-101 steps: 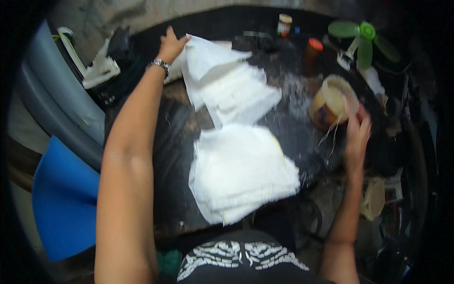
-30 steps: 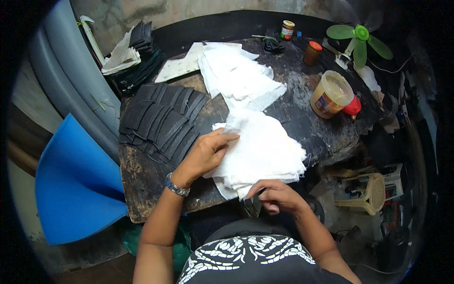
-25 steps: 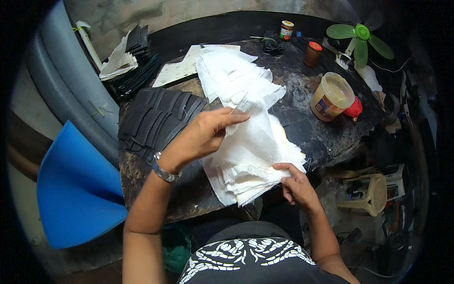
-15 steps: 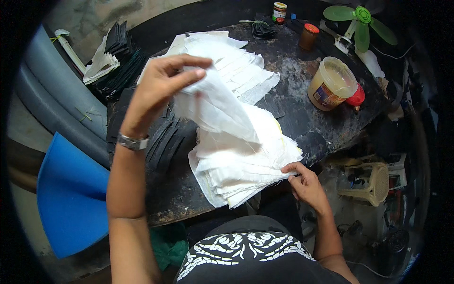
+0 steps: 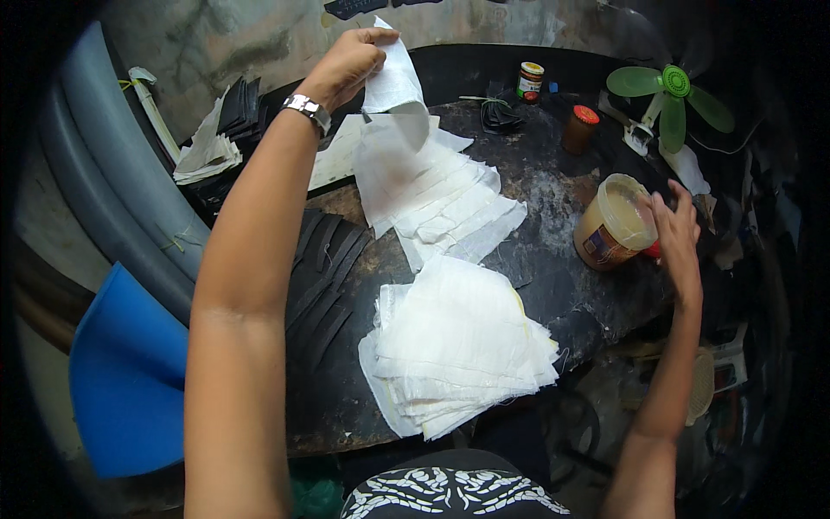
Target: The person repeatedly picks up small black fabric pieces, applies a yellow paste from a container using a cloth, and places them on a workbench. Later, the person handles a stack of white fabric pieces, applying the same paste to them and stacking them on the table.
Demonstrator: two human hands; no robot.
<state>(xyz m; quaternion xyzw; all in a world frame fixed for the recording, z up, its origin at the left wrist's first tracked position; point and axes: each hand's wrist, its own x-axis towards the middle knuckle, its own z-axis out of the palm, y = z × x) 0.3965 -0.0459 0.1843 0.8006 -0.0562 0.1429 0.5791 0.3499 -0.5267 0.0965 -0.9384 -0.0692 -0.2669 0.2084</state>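
One white fabric piece (image 5: 393, 78) is pinched in the left hand (image 5: 346, 60) at 12 o'clock, above the fanned row of white pieces (image 5: 437, 203) on the dark worktable (image 5: 553, 186). The right hand (image 5: 679, 233), fingers spread and grasping nothing, is laid against the open tub of pale paste (image 5: 614, 223) at 3 o'clock. By judgement, the piece is best lowered flat, overlapping the row evenly; the uncoated stack (image 5: 458, 346) is kept apart at 6 o'clock.

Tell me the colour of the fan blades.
Green, seen in the head view: the small fan.
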